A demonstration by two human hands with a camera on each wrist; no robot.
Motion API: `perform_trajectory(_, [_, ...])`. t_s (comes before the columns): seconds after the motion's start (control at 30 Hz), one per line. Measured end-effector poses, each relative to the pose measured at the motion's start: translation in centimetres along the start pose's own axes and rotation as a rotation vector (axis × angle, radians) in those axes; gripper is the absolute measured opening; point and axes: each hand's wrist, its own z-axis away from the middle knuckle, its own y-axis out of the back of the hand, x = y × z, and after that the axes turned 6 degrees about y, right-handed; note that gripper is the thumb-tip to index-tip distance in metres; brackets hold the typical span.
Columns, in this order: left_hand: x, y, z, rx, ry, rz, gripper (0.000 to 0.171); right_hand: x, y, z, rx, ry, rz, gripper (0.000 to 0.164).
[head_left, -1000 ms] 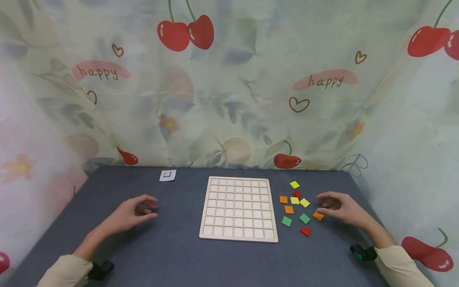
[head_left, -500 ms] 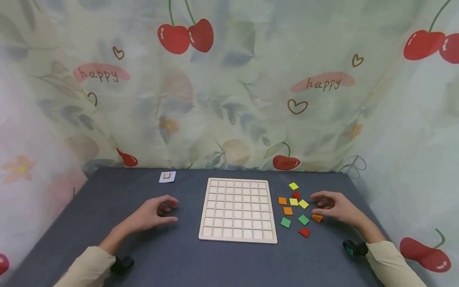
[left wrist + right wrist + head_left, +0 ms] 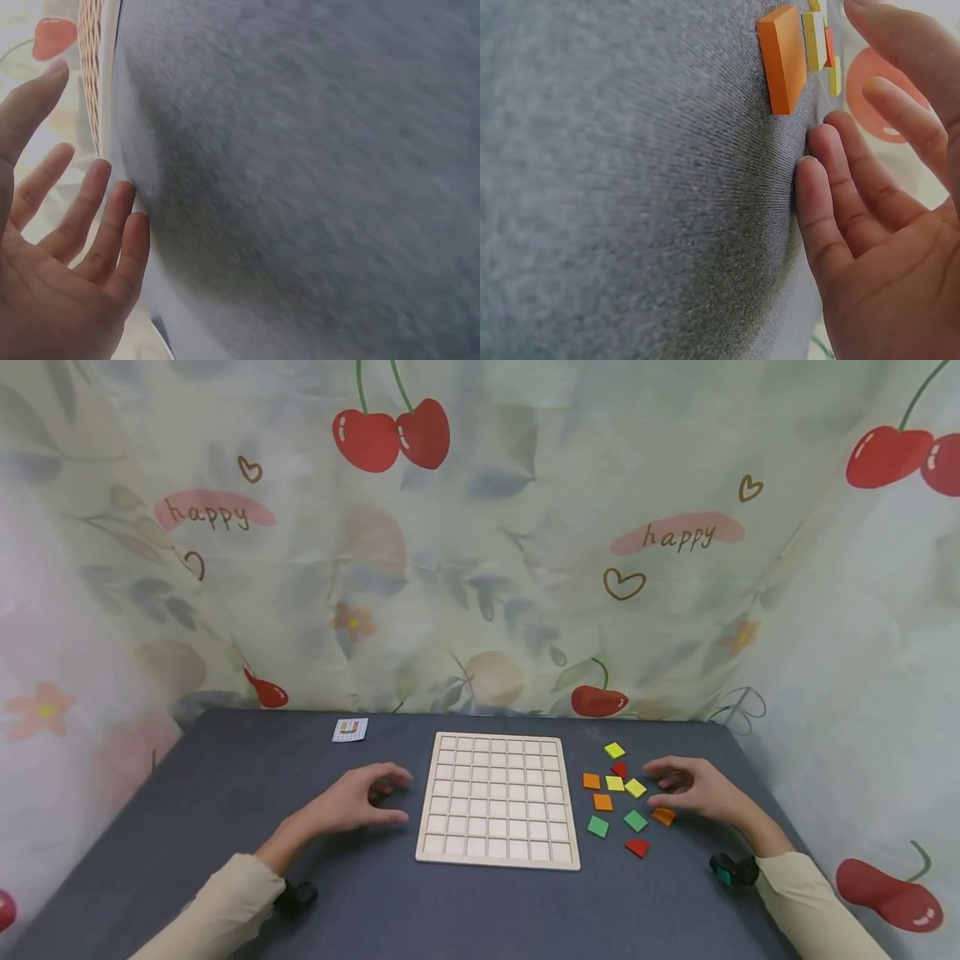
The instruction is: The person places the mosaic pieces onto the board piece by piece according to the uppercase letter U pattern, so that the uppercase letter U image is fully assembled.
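A square wooden grid board (image 3: 497, 800) lies mid-table in the head view, its cells bare. Just left of its edge is my left hand (image 3: 352, 797), fingers relaxed and thumb apart; the left wrist view shows the palm with nothing in it. On the other side, my right hand (image 3: 697, 789) hovers with loosely bent fingers beside several small coloured tiles. Nearest to it are an orange tile (image 3: 663, 816) and a yellow tile (image 3: 635, 788). In the right wrist view the orange tile (image 3: 782, 60) rests on the cloth, apart from the fingers.
Between board and right hand lie more tiles: green (image 3: 597, 827), red (image 3: 637, 847), orange (image 3: 602, 802) and yellow (image 3: 615, 750). A small patterned card (image 3: 349, 730) sits at the back left of the dark table (image 3: 375, 902). A printed curtain (image 3: 480, 568) hangs behind.
My left hand has moved right, up to the board's left edge. My right hand has shifted slightly left toward the tiles. Board and tiles stay in place.
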Motion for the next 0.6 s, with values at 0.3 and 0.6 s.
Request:
perform_trajectory(0.3, [1.1,-0.8,-1.4,-0.022,0.009,-0.017,0.06,0.0,0.0,-0.8,-0.044,-0.013,-0.021,0.051])
perform_trajectory(0.6, [1.6,-1.2,-1.9,-0.021,0.007,-0.05,0.061,0.0,-0.3,-1.3,-0.047,-0.045,-0.016,0.051])
